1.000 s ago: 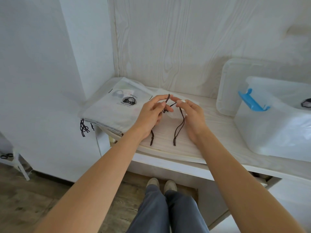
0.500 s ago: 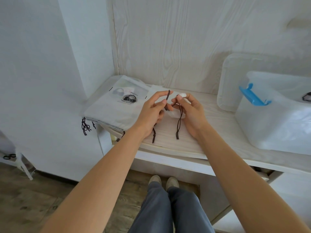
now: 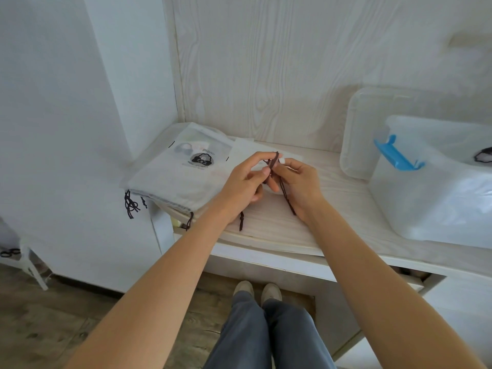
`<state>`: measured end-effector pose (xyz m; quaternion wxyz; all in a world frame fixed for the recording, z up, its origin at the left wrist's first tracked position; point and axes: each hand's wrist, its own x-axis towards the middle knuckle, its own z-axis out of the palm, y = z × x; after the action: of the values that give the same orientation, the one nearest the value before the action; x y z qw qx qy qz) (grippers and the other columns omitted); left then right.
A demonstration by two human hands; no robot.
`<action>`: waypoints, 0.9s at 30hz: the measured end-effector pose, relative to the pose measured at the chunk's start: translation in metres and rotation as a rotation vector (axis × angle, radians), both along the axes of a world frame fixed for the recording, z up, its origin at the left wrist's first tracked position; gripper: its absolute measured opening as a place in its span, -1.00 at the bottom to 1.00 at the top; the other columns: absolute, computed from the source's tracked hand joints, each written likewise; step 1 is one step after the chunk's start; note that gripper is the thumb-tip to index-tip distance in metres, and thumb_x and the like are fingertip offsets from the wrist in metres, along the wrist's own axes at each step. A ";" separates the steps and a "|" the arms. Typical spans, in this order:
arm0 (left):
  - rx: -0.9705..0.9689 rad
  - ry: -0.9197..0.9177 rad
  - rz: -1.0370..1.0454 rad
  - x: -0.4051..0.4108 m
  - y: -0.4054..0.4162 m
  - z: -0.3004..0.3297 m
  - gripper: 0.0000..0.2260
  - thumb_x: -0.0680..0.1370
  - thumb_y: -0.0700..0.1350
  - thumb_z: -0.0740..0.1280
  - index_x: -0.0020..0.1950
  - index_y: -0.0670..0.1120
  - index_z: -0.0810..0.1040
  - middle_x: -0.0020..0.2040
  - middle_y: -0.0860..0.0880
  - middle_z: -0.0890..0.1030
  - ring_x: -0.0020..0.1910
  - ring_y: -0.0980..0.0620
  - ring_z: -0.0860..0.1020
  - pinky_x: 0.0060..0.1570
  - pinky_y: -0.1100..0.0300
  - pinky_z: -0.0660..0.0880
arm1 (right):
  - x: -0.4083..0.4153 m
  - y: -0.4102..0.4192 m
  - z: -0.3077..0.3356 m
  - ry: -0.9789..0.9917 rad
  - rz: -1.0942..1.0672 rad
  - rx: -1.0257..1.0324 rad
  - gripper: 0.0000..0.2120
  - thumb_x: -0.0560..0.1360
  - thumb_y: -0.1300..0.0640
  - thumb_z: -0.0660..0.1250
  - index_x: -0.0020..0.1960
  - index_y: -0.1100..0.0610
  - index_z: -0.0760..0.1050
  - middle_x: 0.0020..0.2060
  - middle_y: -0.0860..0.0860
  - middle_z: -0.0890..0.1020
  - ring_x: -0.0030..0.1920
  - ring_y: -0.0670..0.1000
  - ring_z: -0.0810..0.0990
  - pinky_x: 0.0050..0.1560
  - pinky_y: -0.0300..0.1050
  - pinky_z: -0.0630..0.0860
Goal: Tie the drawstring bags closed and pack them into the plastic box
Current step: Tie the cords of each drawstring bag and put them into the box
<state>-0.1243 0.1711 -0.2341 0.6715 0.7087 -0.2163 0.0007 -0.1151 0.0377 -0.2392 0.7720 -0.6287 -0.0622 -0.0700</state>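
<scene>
A white drawstring bag (image 3: pixel 262 149) lies flat on the pale wooden shelf (image 3: pixel 327 206), mostly hidden behind my hands. Its dark brown drawstring (image 3: pixel 288 199) is pinched by both hands above the bag. My left hand (image 3: pixel 246 182) grips one cord between thumb and fingers. My right hand (image 3: pixel 299 182) grips the other cord, whose end hangs down past my wrist. A stack of white drawstring bags (image 3: pixel 175 179) with a dark printed logo lies at the left. The clear plastic box (image 3: pixel 436 198) with a blue latch (image 3: pixel 395 154) stands at the right.
The box's clear lid (image 3: pixel 359 134) leans against the back wall behind the box. Cords of the stacked bags (image 3: pixel 131 203) hang over the shelf's left front corner. A white wall closes the left side. My legs and shoes stand below the shelf edge.
My hands have drawn closer together, and the two cords now meet between my fingertips instead of being held apart. The hanging cord ends have shifted with them.
</scene>
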 end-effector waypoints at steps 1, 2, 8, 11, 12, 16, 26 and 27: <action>0.004 -0.004 0.003 0.000 -0.001 0.000 -0.73 0.63 -0.23 0.14 0.27 -0.02 0.47 -0.32 -0.11 0.58 -0.55 0.12 0.25 -0.55 0.35 0.19 | 0.000 0.001 -0.001 -0.011 0.004 -0.015 -0.88 0.52 0.28 0.28 -0.12 0.25 0.59 -0.45 0.04 0.56 -0.33 -0.01 0.54 -0.14 -0.18 0.51; -0.002 -0.004 0.006 0.000 -0.001 0.000 -0.73 0.63 -0.23 0.14 0.26 -0.01 0.47 -0.32 -0.11 0.58 -0.55 0.11 0.25 -0.55 0.35 0.19 | 0.001 0.001 -0.003 -0.024 0.007 -0.035 -0.85 0.54 0.27 0.27 -0.12 0.24 0.59 -0.46 0.06 0.54 -0.31 0.01 0.53 -0.13 -0.17 0.50; -0.045 0.018 0.036 0.001 0.001 -0.001 -0.71 0.63 -0.23 0.14 0.27 0.02 0.47 -0.35 -0.08 0.58 -0.55 0.13 0.26 -0.55 0.35 0.18 | 0.001 0.005 -0.004 -0.044 0.071 -0.193 -0.69 0.55 0.23 0.23 -0.37 0.21 0.48 -0.43 0.11 0.43 -0.17 0.11 0.47 0.18 0.12 0.43; -0.050 0.026 0.038 0.000 0.001 0.000 -0.72 0.63 -0.23 0.15 0.28 0.01 0.48 -0.35 -0.09 0.56 -0.56 0.14 0.27 -0.56 0.35 0.18 | 0.000 0.006 -0.003 -0.047 0.096 -0.201 -0.62 0.54 0.27 0.22 -0.45 0.14 0.46 -0.42 0.12 0.44 -0.15 0.11 0.49 0.24 0.11 0.41; -0.055 0.028 0.041 0.000 0.001 0.000 -0.72 0.62 -0.23 0.15 0.28 0.01 0.48 -0.36 -0.08 0.55 -0.56 0.14 0.26 -0.56 0.35 0.17 | 0.000 0.005 -0.003 -0.050 0.102 -0.203 -0.63 0.54 0.27 0.21 -0.44 0.15 0.46 -0.43 0.12 0.45 -0.14 0.11 0.51 0.25 0.08 0.41; -0.075 0.020 0.052 0.000 0.001 0.000 -0.71 0.63 -0.24 0.14 0.27 0.02 0.48 -0.38 -0.08 0.49 -0.54 0.15 0.27 -0.56 0.35 0.17 | -0.001 0.004 -0.001 -0.039 0.109 -0.154 -0.71 0.54 0.22 0.14 -0.23 0.32 0.53 -0.46 0.05 0.51 -0.05 0.11 0.56 0.23 -0.04 0.40; -0.001 0.015 0.037 0.000 -0.001 -0.001 -0.68 0.63 -0.29 0.09 0.25 -0.01 0.49 -0.36 -0.04 0.47 -0.53 0.17 0.29 -0.54 0.35 0.19 | 0.001 -0.003 -0.004 0.022 0.034 0.022 -0.88 0.46 0.34 0.35 -0.04 0.18 0.56 -0.34 0.07 0.65 -0.25 0.02 0.60 -0.01 -0.10 0.52; 0.010 0.017 0.031 0.000 -0.001 -0.001 -0.68 0.63 -0.29 0.10 0.26 -0.01 0.49 -0.36 -0.04 0.47 -0.53 0.17 0.30 -0.55 0.35 0.19 | 0.001 -0.003 -0.003 0.026 0.028 0.007 -0.91 0.46 0.34 0.34 -0.11 0.18 0.57 -0.34 0.06 0.64 -0.26 0.02 0.59 -0.02 -0.08 0.51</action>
<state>-0.1239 0.1704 -0.2348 0.6696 0.7154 -0.1995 0.0037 -0.1143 0.0346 -0.2424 0.7760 -0.6258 -0.0604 -0.0513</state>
